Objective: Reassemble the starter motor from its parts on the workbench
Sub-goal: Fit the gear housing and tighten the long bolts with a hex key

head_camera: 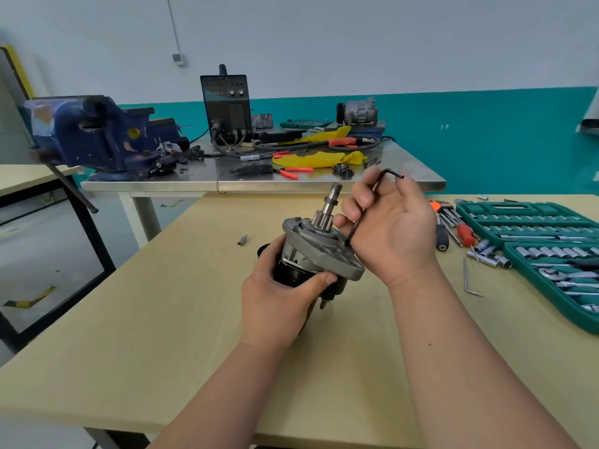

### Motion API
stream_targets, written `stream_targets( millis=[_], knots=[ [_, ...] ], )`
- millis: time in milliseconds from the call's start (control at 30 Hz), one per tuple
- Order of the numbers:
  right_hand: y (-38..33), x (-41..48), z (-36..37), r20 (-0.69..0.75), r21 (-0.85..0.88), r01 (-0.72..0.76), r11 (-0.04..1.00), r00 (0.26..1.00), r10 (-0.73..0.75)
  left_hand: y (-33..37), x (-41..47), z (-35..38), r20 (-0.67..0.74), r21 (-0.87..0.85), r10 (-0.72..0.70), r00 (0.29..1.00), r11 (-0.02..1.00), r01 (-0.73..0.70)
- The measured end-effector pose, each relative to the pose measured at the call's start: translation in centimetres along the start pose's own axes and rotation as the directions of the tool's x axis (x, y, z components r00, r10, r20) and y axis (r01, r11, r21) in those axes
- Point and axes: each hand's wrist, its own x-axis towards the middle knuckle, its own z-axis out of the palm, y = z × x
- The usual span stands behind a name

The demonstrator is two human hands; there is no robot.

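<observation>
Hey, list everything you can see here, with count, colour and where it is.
Starter motor: one, grey and black, bench centre.
Hex key: one, black, tip on motor.
Loose hex key: one, silver, bench right.
Socket case: one, green, open, bench right.
Screwdrivers: several, red and black, left of case.
Bit: one, silver, left of motor.
Vise: one, blue, steel table left.
Welding machine: one, black, steel table back.
Cloths: two, yellow, steel table.
Left hand: grips motor body.
Right hand: holds black hex key.
</observation>
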Motion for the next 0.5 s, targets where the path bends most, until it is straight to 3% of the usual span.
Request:
stream_targets(
  millis=[200,500],
  knots=[
    [-0.28,-0.07,-0.22,-0.029,0.1,-0.056,0.993,0.998,0.059,0.03,-0.01,-0.07,0.011,-0.007,0.01,1.0,1.0,-0.01],
    [-0.1,0.08,-0.06,-0.103,0.085,-0.05,0.995,0.993,0.059,0.14,0.0,-0.16,0.027,-0.016,0.016,1.0,1.0,-0.016]
  ],
)
